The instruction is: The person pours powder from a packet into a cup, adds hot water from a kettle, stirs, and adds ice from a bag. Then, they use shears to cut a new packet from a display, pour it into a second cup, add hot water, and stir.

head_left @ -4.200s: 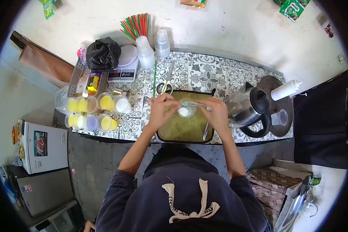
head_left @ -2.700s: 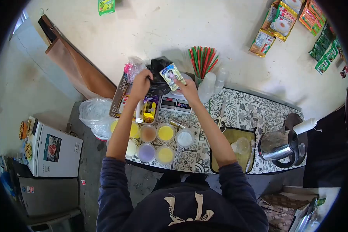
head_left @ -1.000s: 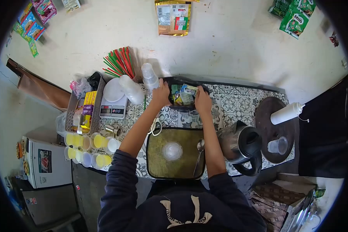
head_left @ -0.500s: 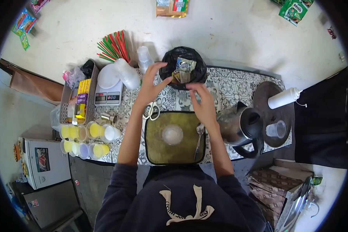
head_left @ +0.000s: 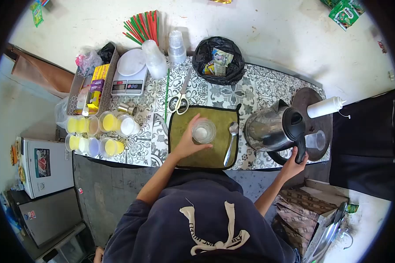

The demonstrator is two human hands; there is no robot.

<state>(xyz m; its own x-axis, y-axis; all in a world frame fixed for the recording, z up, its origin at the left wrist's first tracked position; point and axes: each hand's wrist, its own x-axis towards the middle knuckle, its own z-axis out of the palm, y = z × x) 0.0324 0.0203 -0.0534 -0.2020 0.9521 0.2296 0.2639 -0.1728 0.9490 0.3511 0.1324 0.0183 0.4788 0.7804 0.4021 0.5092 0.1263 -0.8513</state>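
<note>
A clear plastic cup [head_left: 204, 131] with something whitish at its bottom is on the green cloth mat [head_left: 184, 158]. My left hand [head_left: 188, 143] curves around its left side, thumb and fingers against the wall. On the right, my right hand [head_left: 292, 167] is closed on the black handle of a steel electric kettle [head_left: 267, 128], which stands upright on the patterned tablecloth. Between cup and kettle lies a metal spoon [head_left: 231, 143] on the mat. White-handled scissors [head_left: 178, 104] rest at the mat's upper left corner.
A black plastic bag [head_left: 200, 56] holding torn sachets stands behind the mat. To the left are stacked cups [head_left: 177, 46], a kitchen scale [head_left: 128, 87], a basket [head_left: 105, 102] and several powder-filled cups [head_left: 111, 122]. A white squeeze bottle [head_left: 324, 107] lies on the round board [head_left: 299, 101].
Both hands have left the area by the black bag. The left has come down to the cup; the right has moved onto the kettle handle. The camera view has shifted.
</note>
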